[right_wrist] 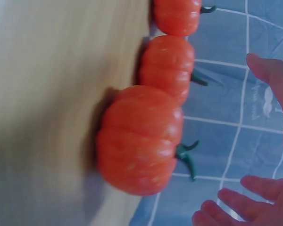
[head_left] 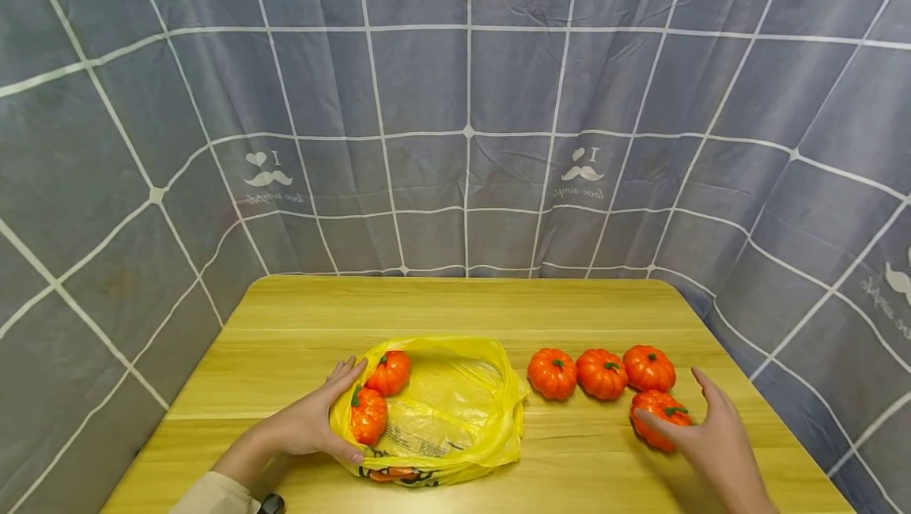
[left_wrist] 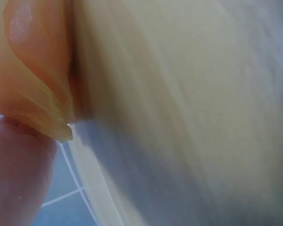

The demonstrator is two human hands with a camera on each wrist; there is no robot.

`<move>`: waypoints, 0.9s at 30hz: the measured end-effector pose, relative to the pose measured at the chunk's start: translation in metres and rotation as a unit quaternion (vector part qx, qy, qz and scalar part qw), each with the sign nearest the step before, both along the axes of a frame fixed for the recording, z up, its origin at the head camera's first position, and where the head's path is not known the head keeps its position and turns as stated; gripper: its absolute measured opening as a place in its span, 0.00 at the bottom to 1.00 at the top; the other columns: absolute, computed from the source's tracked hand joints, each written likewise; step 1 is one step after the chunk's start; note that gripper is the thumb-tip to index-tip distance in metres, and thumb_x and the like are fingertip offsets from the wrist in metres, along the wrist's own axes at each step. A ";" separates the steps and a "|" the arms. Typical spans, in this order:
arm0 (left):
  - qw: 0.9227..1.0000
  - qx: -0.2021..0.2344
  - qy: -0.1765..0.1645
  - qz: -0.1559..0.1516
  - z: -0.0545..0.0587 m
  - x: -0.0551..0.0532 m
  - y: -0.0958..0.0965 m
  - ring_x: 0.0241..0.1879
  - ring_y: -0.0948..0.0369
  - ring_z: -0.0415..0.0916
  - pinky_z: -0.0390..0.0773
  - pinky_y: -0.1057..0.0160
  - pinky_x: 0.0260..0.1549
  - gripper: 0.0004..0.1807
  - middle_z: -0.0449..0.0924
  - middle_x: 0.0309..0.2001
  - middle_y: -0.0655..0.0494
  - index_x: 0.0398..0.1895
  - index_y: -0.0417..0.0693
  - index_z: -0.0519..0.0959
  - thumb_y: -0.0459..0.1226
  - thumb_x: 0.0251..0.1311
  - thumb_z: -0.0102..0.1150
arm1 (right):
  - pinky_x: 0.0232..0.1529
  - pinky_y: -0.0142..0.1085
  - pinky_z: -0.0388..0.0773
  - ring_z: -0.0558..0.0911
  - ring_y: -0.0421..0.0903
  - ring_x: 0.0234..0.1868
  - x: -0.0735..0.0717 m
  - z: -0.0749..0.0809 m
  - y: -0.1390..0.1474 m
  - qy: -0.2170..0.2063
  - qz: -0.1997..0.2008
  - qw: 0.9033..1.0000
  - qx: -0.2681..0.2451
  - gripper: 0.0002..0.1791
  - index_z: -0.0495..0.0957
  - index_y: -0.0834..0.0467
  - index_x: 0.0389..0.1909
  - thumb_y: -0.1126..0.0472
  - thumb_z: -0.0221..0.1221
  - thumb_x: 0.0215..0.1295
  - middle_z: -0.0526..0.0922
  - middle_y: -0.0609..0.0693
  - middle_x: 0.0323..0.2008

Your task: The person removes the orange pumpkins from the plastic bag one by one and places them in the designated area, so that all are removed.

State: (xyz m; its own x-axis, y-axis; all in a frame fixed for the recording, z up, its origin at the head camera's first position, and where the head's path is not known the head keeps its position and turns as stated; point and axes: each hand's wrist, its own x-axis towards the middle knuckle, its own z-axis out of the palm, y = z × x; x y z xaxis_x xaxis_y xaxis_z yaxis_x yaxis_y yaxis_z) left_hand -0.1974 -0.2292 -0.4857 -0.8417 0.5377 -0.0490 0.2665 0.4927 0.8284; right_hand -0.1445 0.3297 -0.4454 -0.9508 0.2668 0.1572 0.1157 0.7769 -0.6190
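A yellow plastic bag [head_left: 491, 451] lies on the table with its mouth spread wide. Two small orange pumpkins sit inside its left part, one at the back [head_left: 389, 373] and one in front [head_left: 368, 417]. More orange shows through the bag's front wall. My left hand [head_left: 313, 419] grips the bag's left side, thumb at the front and fingers at the back. Over the nearest loose pumpkin [head_left: 656, 411] hovers my right hand [head_left: 715, 439], thumb and fingers spread apart; the right wrist view shows a gap between them and the pumpkin [right_wrist: 139, 141].
Between the bag and my right hand, three other pumpkins stand in a row: one on the left [head_left: 552, 374], one in the middle [head_left: 602, 374] and one on the right [head_left: 649, 368]. The wooden table [head_left: 455, 304] ends at a grey checked curtain [head_left: 427, 182].
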 end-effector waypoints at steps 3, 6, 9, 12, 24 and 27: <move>1.000 -0.002 0.000 0.003 0.000 0.001 0.000 0.75 0.35 0.20 0.32 0.26 0.62 0.72 0.27 0.78 0.33 0.82 0.47 0.43 0.45 0.38 0.85 | 0.60 0.70 0.59 0.59 0.79 0.65 -0.004 0.006 -0.004 0.020 0.009 1.000 0.014 0.67 0.52 0.73 0.75 0.42 0.79 0.45 0.58 0.82 0.66; 1.000 -0.003 0.000 0.006 0.001 0.001 0.000 0.75 0.35 0.20 0.32 0.26 0.63 0.72 0.27 0.78 0.33 0.82 0.47 0.43 0.45 0.38 0.85 | 0.59 0.71 0.60 0.60 0.79 0.64 -0.008 0.012 -0.008 0.032 0.019 0.999 0.030 0.66 0.53 0.73 0.74 0.42 0.79 0.44 0.59 0.81 0.66; 1.000 -0.004 -0.001 0.007 0.001 0.002 0.001 0.75 0.36 0.20 0.32 0.27 0.63 0.72 0.27 0.78 0.33 0.82 0.47 0.43 0.45 0.38 0.85 | 0.58 0.73 0.60 0.60 0.79 0.64 -0.014 0.018 -0.013 0.034 0.033 0.998 0.041 0.67 0.53 0.72 0.75 0.40 0.78 0.44 0.60 0.80 0.66; 1.000 -0.003 -0.003 0.006 0.002 0.002 0.001 0.75 0.36 0.20 0.32 0.26 0.63 0.72 0.26 0.78 0.33 0.82 0.47 0.43 0.45 0.39 0.85 | 0.58 0.74 0.59 0.59 0.79 0.65 -0.019 0.024 -0.020 0.033 0.050 0.997 0.039 0.68 0.53 0.70 0.75 0.39 0.78 0.43 0.59 0.79 0.68; 1.000 -0.003 0.004 0.005 0.002 0.002 0.000 0.75 0.36 0.21 0.34 0.25 0.63 0.72 0.28 0.79 0.33 0.82 0.48 0.42 0.46 0.40 0.84 | 0.60 0.69 0.63 0.62 0.71 0.68 -0.037 0.033 -0.068 0.027 0.106 0.994 -0.012 0.66 0.54 0.62 0.77 0.37 0.78 0.43 0.59 0.71 0.71; 1.000 -0.001 0.005 0.007 0.002 0.002 0.000 0.75 0.36 0.22 0.34 0.25 0.63 0.72 0.28 0.79 0.33 0.82 0.47 0.43 0.46 0.39 0.84 | 0.58 0.67 0.68 0.66 0.68 0.66 -0.040 0.031 -0.078 0.031 0.113 0.993 -0.014 0.65 0.55 0.60 0.78 0.37 0.77 0.44 0.61 0.69 0.70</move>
State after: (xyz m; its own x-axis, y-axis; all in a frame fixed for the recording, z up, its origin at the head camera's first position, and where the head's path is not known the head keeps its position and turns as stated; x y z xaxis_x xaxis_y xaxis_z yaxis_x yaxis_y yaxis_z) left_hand -0.1952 -0.2294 -0.4839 -0.8494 0.5261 -0.0425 0.2673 0.4983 0.8248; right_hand -0.1850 0.2519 -0.4139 -0.9754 0.0538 0.2136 -0.0986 0.7605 -0.6418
